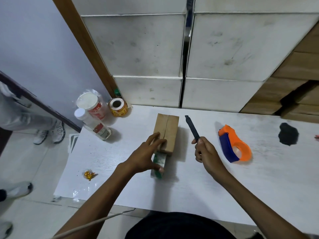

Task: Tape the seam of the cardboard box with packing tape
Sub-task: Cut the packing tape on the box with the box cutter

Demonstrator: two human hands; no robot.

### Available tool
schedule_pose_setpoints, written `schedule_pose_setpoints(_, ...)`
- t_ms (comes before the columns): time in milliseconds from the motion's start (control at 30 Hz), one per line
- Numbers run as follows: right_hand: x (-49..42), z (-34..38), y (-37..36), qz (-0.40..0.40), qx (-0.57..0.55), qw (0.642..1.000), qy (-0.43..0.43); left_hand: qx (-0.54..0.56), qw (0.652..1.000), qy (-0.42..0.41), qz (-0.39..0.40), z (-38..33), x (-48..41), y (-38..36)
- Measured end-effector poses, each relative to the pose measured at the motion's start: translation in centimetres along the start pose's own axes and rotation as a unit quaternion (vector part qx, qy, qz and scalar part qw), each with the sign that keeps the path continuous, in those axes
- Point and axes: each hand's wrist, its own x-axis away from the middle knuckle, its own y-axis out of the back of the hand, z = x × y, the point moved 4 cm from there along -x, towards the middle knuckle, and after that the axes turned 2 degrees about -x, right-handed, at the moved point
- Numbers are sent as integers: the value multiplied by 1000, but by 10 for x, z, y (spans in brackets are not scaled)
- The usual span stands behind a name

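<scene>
A small brown cardboard box [168, 131] lies on the white table [198, 178], its centre seam running away from me. A roll of clear packing tape with green print [158, 161] stands on edge against the box's near end. My left hand [146, 155] grips this roll, fingers reaching onto the box top and thumb on the roll's near side. My right hand [205, 150] is to the right of the box, closed on a black utility knife [192, 127] that points away from me.
An orange and blue tape dispenser [234, 145] lies right of the knife. Two plastic bottles [93, 118] and a yellow label roll [118, 106] stand at the back left. A black smudge [288, 133] marks the far right. White cabinets [172, 57] rise behind. A person's feet [50, 131] stand left.
</scene>
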Motion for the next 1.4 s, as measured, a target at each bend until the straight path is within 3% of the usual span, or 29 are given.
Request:
schedule_pose_setpoints(200, 15, 4, -2, -6, -7, 1000, 5, 21, 1000, -3, 4, 3, 0, -3)
schedule_pose_setpoints(500, 34, -4, 3, -48, 93, 994, 34, 42, 999, -5, -5, 3, 0, -3)
schedule_pose_setpoints(1033, 40, -2, -3, -109, 76, 991, 12, 30, 999, -22, -18, 10, 4, -5)
schedule_pose_setpoints(1200, 40, -7, -3, -74, 87, 993, 16, 22, 999, -30, 7, 14, 0, -4)
schedule_pose_setpoints(1400, 43, -9, -5, 65, 231, 969, 54, 25, 999, -39, 27, 15, -1, 5)
